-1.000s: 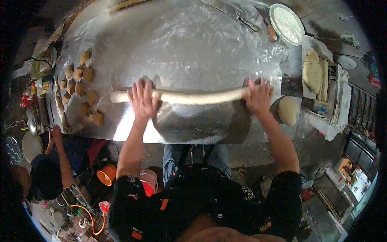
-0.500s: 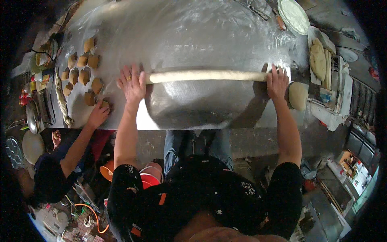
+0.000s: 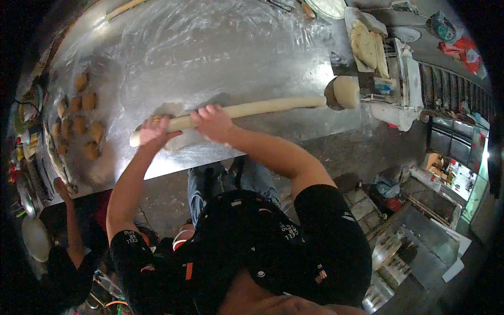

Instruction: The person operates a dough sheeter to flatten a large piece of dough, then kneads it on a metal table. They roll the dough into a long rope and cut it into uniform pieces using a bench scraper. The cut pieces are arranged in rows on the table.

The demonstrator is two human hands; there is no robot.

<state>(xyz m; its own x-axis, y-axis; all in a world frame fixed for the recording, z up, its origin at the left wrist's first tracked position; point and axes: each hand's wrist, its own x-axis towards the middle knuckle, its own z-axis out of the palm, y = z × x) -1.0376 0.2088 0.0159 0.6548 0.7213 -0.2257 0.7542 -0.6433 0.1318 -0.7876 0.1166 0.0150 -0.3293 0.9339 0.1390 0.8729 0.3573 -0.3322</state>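
Note:
A long, pale dough rope (image 3: 273, 107) lies aslant on the floured metal table, its left end nearer me. My left hand (image 3: 154, 132) is closed over the rope close to its left end, a ring on one finger. A short way to the right, my right hand (image 3: 212, 123) reaches across my front, fingers bent over the same rope. The short stretch of dough between the hands stays visible, while the parts under the palms are hidden. Beyond the rope's right end sits a rounded dough lump (image 3: 346, 92).
Several brown pieces (image 3: 80, 125) are grouped on the table's left side. A co-worker's hand (image 3: 62, 188) is at the left front edge, beside a thin dough strip (image 3: 56, 157). Flat dough sheets (image 3: 367, 47) lie at the far right, and a rolling pin (image 3: 125, 9) at the far left.
My right hand has left the rope's right end and moved left, near my left hand. The rope now slants. The co-worker's hand has drawn back from the brown pieces. The whole view has shifted.

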